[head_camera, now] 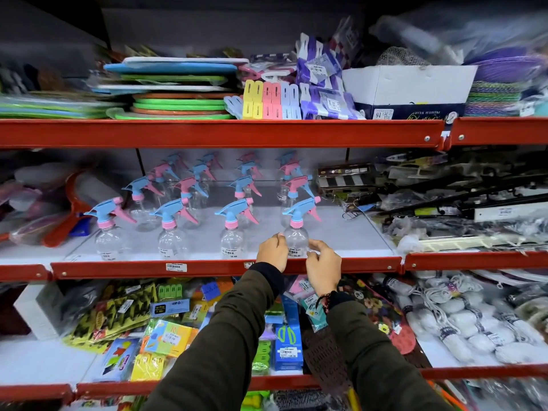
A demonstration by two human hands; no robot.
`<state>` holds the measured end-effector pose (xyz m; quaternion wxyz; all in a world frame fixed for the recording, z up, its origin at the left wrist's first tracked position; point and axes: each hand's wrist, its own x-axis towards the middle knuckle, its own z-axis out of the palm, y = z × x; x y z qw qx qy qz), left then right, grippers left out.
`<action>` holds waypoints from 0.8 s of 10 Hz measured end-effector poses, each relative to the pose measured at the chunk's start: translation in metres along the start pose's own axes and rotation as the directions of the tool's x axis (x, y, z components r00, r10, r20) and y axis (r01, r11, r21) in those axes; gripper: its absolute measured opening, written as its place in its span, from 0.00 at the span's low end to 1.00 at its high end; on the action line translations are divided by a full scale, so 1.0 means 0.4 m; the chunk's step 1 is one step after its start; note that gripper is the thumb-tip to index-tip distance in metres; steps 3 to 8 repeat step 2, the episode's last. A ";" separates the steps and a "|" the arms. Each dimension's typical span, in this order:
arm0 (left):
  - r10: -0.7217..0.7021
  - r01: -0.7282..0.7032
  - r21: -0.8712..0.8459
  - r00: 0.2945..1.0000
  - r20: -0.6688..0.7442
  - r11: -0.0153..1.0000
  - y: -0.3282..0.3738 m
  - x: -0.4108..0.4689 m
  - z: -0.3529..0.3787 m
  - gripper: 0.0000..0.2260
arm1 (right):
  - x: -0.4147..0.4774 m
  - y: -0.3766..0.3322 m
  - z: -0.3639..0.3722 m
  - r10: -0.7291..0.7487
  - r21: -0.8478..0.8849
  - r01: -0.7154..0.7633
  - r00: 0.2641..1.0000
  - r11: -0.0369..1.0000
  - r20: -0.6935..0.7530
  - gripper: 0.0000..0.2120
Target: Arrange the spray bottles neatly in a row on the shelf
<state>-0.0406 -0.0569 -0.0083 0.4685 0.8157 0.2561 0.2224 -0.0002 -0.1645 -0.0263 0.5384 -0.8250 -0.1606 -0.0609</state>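
Both sleeves [237, 336] are reaching to frame centre. Left hand [272, 253] and right hand [323, 266] are loosely cupping, not clamping, the rightmost front spray bottle [296, 232]. Likely empty, light, tippy; body grip is suiting.

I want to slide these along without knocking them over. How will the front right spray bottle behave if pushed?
The bottle looks clear and empty, so probably light. Its big trigger head sits high, so it may tip if pushed up top. Both hands flank its base, likely the steadier spot.
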 end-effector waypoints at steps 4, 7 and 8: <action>0.035 -0.036 -0.022 0.999 -0.025 0.999 -0.012 -0.007 -0.002 0.16 | -0.003 -0.006 -0.011 0.005 -0.020 -0.006 0.999 1.000 -0.036 0.17; 0.035 -0.036 -0.022 0.999 -0.025 0.999 -0.012 -0.007 -0.002 0.16 | -0.003 -0.006 -0.011 0.005 -0.020 -0.006 0.999 1.000 -0.036 0.17; 0.035 -0.036 -0.022 0.999 -0.025 0.999 -0.012 -0.007 -0.002 0.16 | -0.003 -0.006 -0.011 0.005 -0.020 -0.006 0.999 1.000 -0.036 0.17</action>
